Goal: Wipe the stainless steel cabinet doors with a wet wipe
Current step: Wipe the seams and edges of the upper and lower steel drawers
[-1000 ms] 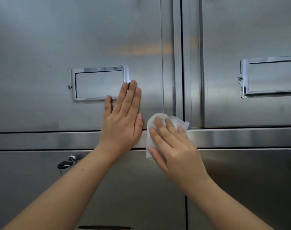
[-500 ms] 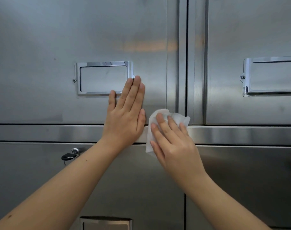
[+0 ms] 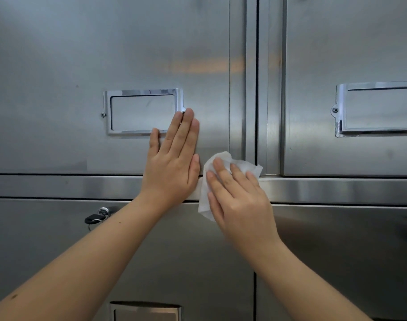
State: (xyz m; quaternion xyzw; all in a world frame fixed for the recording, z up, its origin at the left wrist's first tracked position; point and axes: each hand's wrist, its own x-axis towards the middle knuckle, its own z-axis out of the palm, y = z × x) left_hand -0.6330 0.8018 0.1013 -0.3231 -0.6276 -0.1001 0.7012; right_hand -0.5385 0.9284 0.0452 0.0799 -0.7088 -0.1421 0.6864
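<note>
1. While the left hand [image 3: 172, 172] is laid flat on the upper-left cabinet door [image 3: 58, 66], fingers straight, nothing is gripped by it.
2. Wet wipe [image 3: 223, 157] is pressed under the right hand [image 3: 239, 200], fingers straight, at that door's lower right corner, over the rail [image 3: 82, 186] below.

Both bare forearms [image 3: 86, 262] reach forward. The left grip [image 3: 172, 167] lies flat, fingers straight and together; the right grip [image 3: 240, 201] lies flat too, fingers slightly spread.

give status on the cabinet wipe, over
Left hand flat on upper-left stainless steel cabinet door. Right hand presses crumpled white wet wipe on its bottom corner and steel rail. Left hand crowds wipe's left side.
</note>
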